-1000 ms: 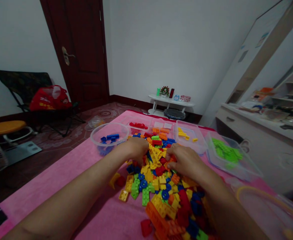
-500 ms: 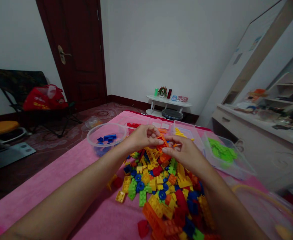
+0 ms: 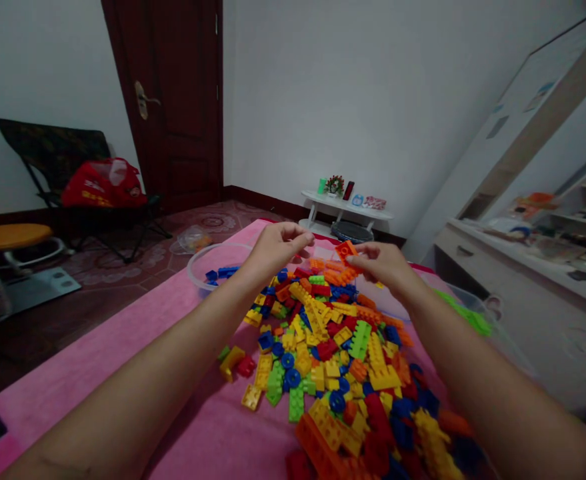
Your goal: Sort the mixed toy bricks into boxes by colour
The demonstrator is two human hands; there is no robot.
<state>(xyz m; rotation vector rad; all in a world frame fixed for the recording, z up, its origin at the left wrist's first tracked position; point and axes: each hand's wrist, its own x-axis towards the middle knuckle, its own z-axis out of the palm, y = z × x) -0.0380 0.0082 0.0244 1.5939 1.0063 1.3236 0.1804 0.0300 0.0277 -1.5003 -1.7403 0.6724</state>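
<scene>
While the right hand pinches an orange brick, the left hand curls beside it

Nearest, at the lower edge, a long orange piece lies among yellow, red and blue ones at the near end of a big heap of toy bricks. The heap spreads over a pink cloth, with a few loose pieces off to its left. Farther along, both hands are raised at the far end of the heap, apart from each other. The right thumb and fingers grip the orange brick, holding it up clear of the heap; the left fingers are bent, and I cannot tell whether they hold anything. Just beyond the left forearm is a clear bowl with blue bricks; past the right forearm, green bricks sit in a clear box. Beyond the cloth, a red bag rests on a folding chair, and a plant stands on a low white table by the wall
</scene>
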